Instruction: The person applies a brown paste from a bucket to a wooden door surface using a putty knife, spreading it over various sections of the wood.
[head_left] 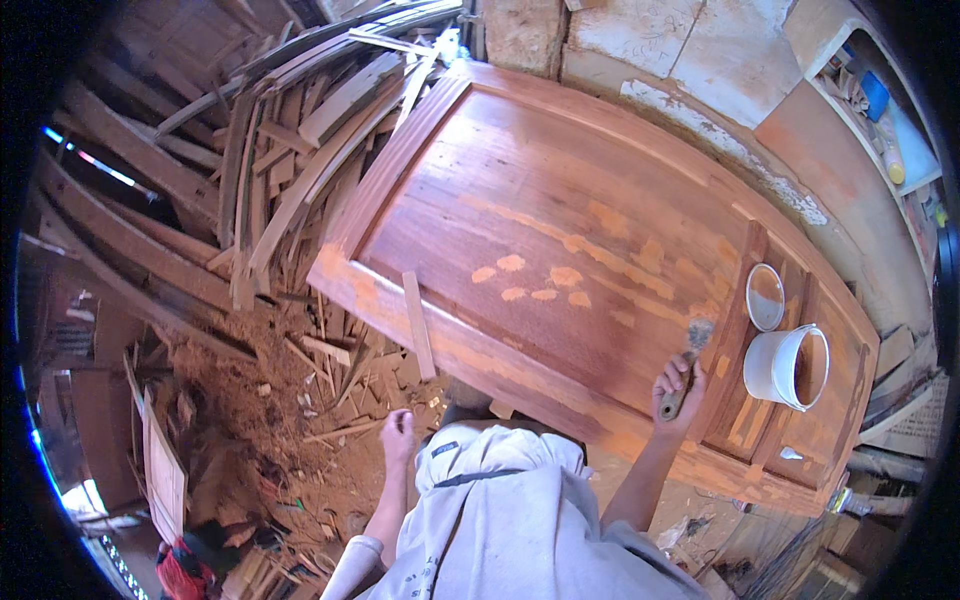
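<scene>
My right hand (678, 385) is wrapped round the handle of a putty knife (699, 334). Its smeared metal blade points away from me, at or just above the surface of a large reddish-brown wooden door (560, 225). Orange filler patches (565, 276) dot the middle of the door, and longer orange streaks run along the panel. To the right of the knife stands a white bucket (770, 366) with brownish residue inside, and its round lid (765, 297) lies just beyond. Off the door's near edge, my left hand (398, 428) hangs with curled fingers and nothing visible in them.
A narrow wooden strip (419, 325) juts over the door's near edge. A small white nozzle-like piece (791, 454) lies on the right end. Scrap boards (290, 170) are heaped at the left, above sawdust (250, 385). A shelf (885, 110) stands far right.
</scene>
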